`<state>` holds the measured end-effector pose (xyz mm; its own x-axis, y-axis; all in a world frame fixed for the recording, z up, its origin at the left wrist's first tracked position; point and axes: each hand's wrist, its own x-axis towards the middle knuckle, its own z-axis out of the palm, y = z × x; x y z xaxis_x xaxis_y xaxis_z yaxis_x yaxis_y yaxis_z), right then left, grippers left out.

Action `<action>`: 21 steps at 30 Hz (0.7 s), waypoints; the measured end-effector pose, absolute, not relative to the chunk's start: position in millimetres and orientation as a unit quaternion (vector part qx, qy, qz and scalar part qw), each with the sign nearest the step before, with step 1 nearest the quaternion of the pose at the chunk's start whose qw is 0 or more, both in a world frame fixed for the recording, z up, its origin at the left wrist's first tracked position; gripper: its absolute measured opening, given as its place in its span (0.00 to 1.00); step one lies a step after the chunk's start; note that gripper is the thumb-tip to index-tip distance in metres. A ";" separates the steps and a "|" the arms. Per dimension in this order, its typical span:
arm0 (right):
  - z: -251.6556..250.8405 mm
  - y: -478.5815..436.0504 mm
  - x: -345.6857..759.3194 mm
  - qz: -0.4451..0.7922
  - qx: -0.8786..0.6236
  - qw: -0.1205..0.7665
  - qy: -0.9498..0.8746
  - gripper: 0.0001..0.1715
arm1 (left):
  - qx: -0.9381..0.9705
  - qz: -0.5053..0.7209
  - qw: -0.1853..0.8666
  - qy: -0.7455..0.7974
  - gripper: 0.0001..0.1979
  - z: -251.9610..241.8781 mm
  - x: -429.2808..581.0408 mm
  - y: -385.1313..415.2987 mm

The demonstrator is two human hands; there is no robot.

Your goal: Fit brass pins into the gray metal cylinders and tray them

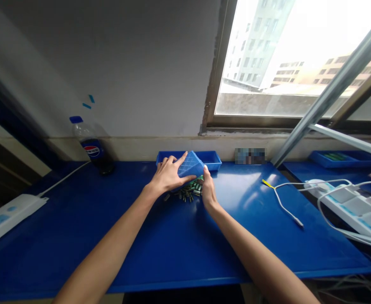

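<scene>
Bin [190, 165] tipped over small parts [189, 193], left hand [168, 175] clasped on top; right hand [208, 190] gripping its edge

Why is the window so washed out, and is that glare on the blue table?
Head view: daylight overexposes the window; yes, it reflects as pale patches on the table; the lens bends the edges; a wall label is pixelated; the left hand and tipped blue tray look sharp.

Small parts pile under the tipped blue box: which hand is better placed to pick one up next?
Probably the right. The right hand sits low, right beside the small parts pile, while the left hand is spread over the tipped blue box, gripping it.
</scene>
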<state>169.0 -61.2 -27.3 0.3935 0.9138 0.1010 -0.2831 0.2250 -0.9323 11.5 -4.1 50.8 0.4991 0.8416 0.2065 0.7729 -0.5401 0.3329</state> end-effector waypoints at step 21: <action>-37.2 -67.6 175.8 0.021 -0.593 0.405 -0.696 0.27 | 0.565 0.524 0.367 0.521 0.39 10.6 -62.8 -11.0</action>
